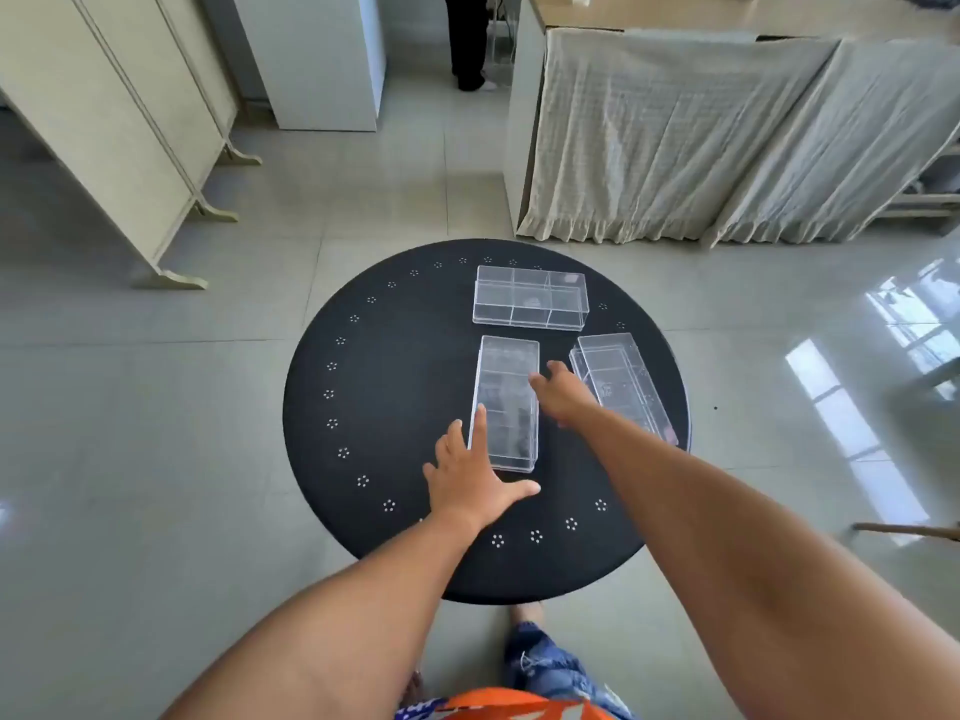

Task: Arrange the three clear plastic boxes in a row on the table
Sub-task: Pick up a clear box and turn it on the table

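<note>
Three clear plastic boxes lie on a round black table (374, 397). The middle box (506, 387) lies lengthwise, pointing away from me. My left hand (467, 478) is spread against its near left corner, fingers along its left side and thumb under its near end. My right hand (563, 394) touches its right side with fingers apart. The right box (631, 376) sits tilted, just right of my right hand. The far box (530, 301) lies crosswise near the table's back edge, apart from both hands.
The table's left half is bare black cloth with a ring of white dots. Beyond stand a folding screen (119, 127), a white cabinet (322, 59), a cloth-draped table (675, 137) and a person's dark legs (467, 39). Tiled floor surrounds the table.
</note>
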The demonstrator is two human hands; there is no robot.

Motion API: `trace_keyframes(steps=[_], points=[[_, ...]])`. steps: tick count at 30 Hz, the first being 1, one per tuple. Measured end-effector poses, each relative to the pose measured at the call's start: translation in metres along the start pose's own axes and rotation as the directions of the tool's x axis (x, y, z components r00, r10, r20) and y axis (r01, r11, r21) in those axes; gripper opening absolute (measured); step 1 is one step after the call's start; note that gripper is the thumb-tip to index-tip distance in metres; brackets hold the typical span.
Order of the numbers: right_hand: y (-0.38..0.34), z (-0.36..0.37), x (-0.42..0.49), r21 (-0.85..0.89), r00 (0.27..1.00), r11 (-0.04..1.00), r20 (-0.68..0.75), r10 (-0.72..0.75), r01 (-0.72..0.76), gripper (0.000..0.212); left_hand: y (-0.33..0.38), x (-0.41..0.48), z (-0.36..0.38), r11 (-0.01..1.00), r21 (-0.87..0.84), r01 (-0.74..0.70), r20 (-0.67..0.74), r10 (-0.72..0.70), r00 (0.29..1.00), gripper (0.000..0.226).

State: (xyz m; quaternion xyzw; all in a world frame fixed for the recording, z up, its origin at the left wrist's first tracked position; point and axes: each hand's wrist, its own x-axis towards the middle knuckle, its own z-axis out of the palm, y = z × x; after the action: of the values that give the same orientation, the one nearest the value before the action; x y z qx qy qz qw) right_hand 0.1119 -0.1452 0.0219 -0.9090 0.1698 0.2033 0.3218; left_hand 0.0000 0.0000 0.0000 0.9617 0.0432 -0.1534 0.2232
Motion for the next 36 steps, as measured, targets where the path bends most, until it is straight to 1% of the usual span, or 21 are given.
trace_keyframes(steps=[1,3,5,7,11,12,14,17,19,23,24,26,29,31,34,36], points=[[-0.004,-0.001,0.004,0.021,1.0,1.0,0.003,-0.001,0.001,0.061,0.008,-0.001,0.004,0.998,-0.043,0.048,-0.003,-0.048,0.999,0.131],[-0.011,-0.003,0.013,0.049,1.0,0.999,0.025,0.008,-0.009,0.056,0.022,0.002,0.013,0.985,-0.099,0.144,-0.055,-0.15,0.987,0.131],[-0.016,-0.006,0.02,0.019,0.998,0.999,0.057,0.025,-0.026,0.054,0.032,0.008,0.019,0.971,-0.133,0.199,-0.074,-0.21,0.975,0.13],[-0.016,-0.009,0.03,-0.027,0.997,0.999,0.077,0.03,-0.028,0.051,0.04,0.019,0.024,0.968,-0.121,0.222,-0.083,-0.233,0.969,0.128],[-0.011,-0.012,0.052,-0.045,0.996,0.999,0.093,0.002,0.002,0.047,0.04,0.036,0.031,0.96,-0.136,0.246,-0.107,-0.261,0.959,0.117],[-0.01,-0.012,0.058,-0.065,0.995,0.998,0.095,-0.02,0.026,0.05,0.037,0.038,0.032,0.955,-0.164,0.247,-0.108,-0.266,0.958,0.113],[-0.008,-0.012,0.071,-0.173,0.992,0.979,0.081,-0.098,0.111,0.063,0.025,0.042,0.03,0.948,-0.215,0.234,-0.106,-0.261,0.96,0.11],[-0.011,-0.015,0.083,-0.347,0.965,0.9,0.106,-0.241,0.263,0.076,-0.002,0.047,0.023,0.952,-0.248,0.181,-0.116,-0.214,0.97,0.108],[-0.014,-0.02,0.088,-0.457,0.927,0.807,0.196,-0.319,0.374,0.082,-0.024,0.052,0.014,0.962,-0.227,0.152,-0.119,-0.183,0.976,0.104],[-0.009,-0.025,0.098,-0.6,0.847,0.6,0.423,-0.322,0.528,0.099,-0.066,0.057,-0.002,0.987,-0.127,0.103,-0.06,-0.111,0.992,0.101],[-0.008,-0.024,0.1,-0.619,0.831,0.556,0.453,-0.324,0.555,0.105,-0.074,0.057,-0.006,0.991,-0.097,0.093,-0.041,-0.097,0.994,0.101],[-0.007,-0.021,0.101,-0.637,0.814,0.508,0.478,-0.329,0.58,0.119,-0.086,0.056,-0.016,0.995,-0.066,0.074,-0.01,-0.075,0.997,0.101],[-0.006,-0.014,0.103,-0.608,0.798,0.521,0.505,-0.327,0.599,0.129,-0.098,0.056,-0.022,0.993,-0.088,0.079,0.004,-0.079,0.997,0.101],[-0.004,-0.009,0.104,-0.561,0.783,0.56,0.533,-0.319,0.61,0.134,-0.103,0.057,-0.022,0.984,-0.157,0.083,0.012,-0.082,0.997,0.102],[-0.003,-0.005,0.105,-0.424,0.783,0.704,0.541,-0.307,0.569,0.13,-0.105,0.06,-0.027,0.961,-0.264,0.081,0.039,-0.073,0.997,0.106],[-0.003,-0.005,0.105,-0.301,0.772,0.806,0.573,-0.274,0.509,0.125,-0.108,0.064,-0.035,0.938,-0.332,0.1,0.095,-0.073,0.993,0.107]])
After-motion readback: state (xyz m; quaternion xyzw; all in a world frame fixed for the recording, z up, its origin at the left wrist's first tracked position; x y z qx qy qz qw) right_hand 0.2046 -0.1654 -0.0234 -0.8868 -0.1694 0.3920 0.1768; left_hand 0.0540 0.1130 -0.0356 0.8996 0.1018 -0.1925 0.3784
